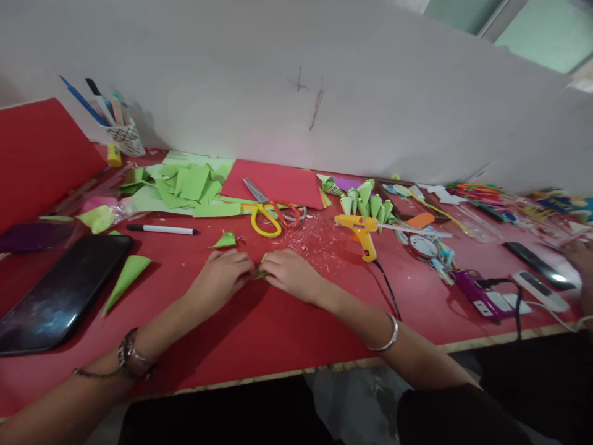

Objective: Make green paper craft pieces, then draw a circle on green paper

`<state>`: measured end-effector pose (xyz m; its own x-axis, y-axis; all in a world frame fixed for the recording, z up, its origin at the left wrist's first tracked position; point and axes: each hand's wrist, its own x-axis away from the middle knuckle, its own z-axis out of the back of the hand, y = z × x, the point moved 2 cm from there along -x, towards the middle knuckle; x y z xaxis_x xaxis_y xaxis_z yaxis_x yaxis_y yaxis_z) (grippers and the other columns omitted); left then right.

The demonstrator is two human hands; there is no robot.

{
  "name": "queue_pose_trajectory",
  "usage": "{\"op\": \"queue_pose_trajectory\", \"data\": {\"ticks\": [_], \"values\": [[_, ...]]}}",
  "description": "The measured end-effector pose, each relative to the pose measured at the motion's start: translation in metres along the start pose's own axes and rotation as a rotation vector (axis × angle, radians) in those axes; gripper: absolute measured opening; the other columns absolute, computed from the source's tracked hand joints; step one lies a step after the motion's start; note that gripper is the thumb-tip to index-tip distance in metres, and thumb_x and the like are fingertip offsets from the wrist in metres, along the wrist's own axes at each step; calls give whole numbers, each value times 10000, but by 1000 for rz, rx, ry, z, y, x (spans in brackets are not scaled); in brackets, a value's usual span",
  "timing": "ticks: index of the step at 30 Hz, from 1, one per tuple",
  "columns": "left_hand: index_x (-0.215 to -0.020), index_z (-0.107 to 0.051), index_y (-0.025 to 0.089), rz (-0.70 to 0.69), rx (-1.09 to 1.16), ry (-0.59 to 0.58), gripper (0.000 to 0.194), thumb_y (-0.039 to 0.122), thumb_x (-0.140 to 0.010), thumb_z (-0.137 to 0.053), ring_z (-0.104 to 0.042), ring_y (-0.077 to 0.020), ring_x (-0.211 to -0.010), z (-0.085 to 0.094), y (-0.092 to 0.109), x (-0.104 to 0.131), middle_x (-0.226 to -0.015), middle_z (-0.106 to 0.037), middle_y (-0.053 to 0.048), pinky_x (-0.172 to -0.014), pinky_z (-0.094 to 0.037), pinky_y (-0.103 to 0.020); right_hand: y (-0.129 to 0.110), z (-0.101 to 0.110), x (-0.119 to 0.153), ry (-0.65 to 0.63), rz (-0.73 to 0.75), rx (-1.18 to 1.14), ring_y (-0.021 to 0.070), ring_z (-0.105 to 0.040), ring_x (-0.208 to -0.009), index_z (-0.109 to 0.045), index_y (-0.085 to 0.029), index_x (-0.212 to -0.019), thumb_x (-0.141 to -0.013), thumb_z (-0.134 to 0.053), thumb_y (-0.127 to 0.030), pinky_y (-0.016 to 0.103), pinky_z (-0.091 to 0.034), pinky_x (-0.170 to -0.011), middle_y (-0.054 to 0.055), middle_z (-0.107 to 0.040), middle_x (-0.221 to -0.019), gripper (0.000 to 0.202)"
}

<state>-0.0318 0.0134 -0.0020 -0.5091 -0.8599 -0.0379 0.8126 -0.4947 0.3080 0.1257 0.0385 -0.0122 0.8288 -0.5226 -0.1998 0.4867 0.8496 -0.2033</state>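
Head view: small green paper between left hand and right hand, within both fingertip grips.

No lettering we can read.
We see small dark marks on the yellow glue gun and yellow shapes on the blue packaging at far right, too small or blurred for us to make out.

Black phone near a marker, pen cup farther back

Glue gun, scissors and green paper mark a craft workspace.
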Motion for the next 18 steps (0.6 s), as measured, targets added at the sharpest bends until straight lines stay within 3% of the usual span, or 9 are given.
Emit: {"op": "queue_pose_trajectory", "data": {"ticks": [8,13,18], "values": [[-811,-593,224,69,76,6,158,225,-806,-434,-536,-170,-840,-2,-6,-2,-830,-637,10,-726,-284,-313,-4,-6,0,24,95,174,151,-479,-759,-570,-133,-779,-868,-435,-213,256,-364,-693,44,-561,-788,181],[-860,-573,157,-53,-165,-32,173,219,-833,-414,-552,-205,-807,-2,3,2,-842,-610,-62,-700,-351,-322,-4,2,-5,-41,7,21,141,-498,-774,-570,-119,-806,-843,-477,-177,235,-384,-699,47,-572,-806,116],[-840,-569,129,-39,-236,-54,199,130,-834,-370,-545,-202,-786,-9,7,5,-836,-597,-88,-701,-405,-321,1,2,-5,-38,-15,-88,142,-502,-810,-561,-129,-839,-828,-489,-161,239,-392,-725,48,-567,-837,80]]}}
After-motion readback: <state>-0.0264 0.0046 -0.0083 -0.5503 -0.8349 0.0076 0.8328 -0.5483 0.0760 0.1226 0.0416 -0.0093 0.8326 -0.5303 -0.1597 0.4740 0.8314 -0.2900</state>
